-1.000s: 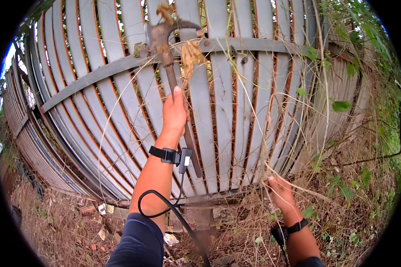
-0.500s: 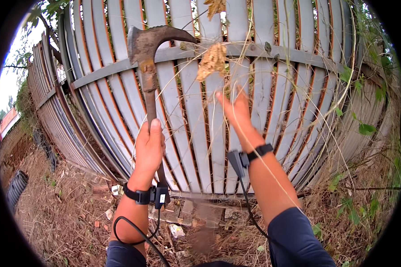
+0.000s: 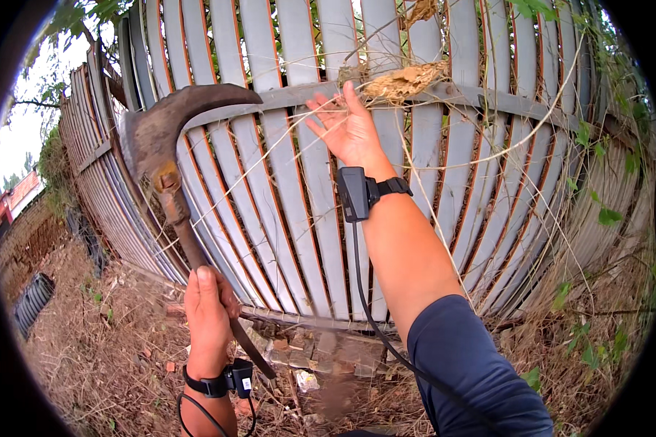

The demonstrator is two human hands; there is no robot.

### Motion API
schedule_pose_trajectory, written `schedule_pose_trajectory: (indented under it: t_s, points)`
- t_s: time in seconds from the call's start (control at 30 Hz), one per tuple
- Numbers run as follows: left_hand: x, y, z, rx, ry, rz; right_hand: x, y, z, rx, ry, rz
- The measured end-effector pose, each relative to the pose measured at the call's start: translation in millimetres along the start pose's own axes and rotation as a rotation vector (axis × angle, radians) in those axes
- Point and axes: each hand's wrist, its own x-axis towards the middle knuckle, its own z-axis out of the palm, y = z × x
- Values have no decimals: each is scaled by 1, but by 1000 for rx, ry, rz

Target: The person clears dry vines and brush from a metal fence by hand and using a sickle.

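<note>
My left hand (image 3: 208, 313) is wrapped round the wooden handle of a rusty billhook (image 3: 158, 138). Its broad head is raised in front of the fence, the hooked tip curving to the right. My right hand (image 3: 351, 133) is held up with the fingers apart and the palm showing, beside a crumpled tan dry leaf (image 3: 404, 82). Thin dry vine stems (image 3: 514, 149) cross the fence there. Whether the fingers touch any stem I cannot tell. A black strap with a small box and cable sits on each wrist.
A grey slatted metal fence (image 3: 306, 182) with a horizontal rail stands close in front. Green-leaved vines (image 3: 608, 216) hang at the right. Broken bricks (image 3: 299, 353) and dry grass lie along the fence foot. A dark ribbed roll (image 3: 33, 302) lies at far left.
My right hand has risen and moved left, its palm turning into view. My left hand has moved down and left with the billhook, whose head now looks larger. The dry leaf has swung rightward.
</note>
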Motion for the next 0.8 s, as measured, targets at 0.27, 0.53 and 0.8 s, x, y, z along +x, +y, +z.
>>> schedule_pose_trajectory:
  t_s: [0.27,0.53,0.8]
  points:
    - [-26,2,-42,74,27,42,-48,-5,-15,68,108,-179]
    - [-47,-10,-51,14,6,-80,-200,-82,-110,-644,615,-330]
    - [-6,-8,54,61,-233,-57,-247,-207,-117,-1214,802,-385]
